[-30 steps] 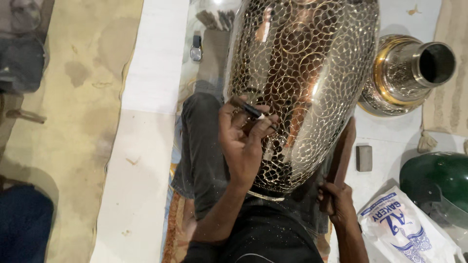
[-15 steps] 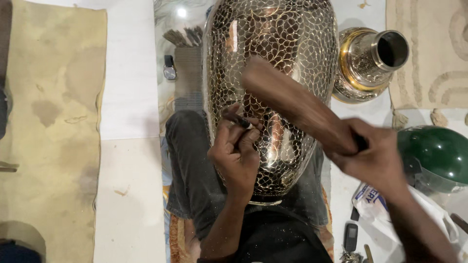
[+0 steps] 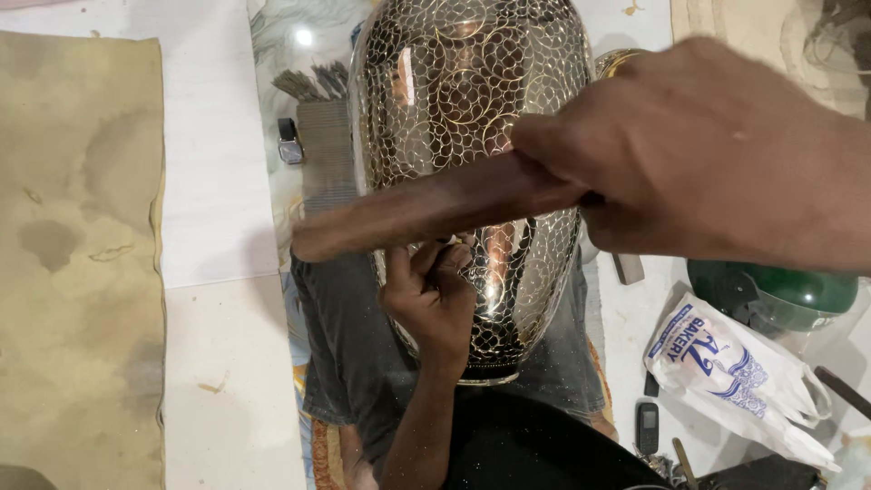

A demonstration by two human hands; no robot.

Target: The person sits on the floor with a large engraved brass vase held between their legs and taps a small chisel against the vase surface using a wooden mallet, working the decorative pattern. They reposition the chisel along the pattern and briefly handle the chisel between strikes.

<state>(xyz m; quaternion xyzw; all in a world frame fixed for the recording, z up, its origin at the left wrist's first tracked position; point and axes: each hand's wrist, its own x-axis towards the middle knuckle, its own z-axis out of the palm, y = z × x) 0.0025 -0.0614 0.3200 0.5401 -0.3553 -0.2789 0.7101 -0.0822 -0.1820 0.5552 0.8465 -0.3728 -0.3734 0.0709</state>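
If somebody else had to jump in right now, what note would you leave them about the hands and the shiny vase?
Right hand: raised close to the camera, gripping a brown wooden stick held across the vase.
Left hand: pressed against the vase's front, fingers pinched; whether it holds a small tool cannot be told.
Metal vase: lies across the lap, its visible side covered in an engraved scale pattern.
Done: pattern over the visible surface.
Left: cannot be judged from here.
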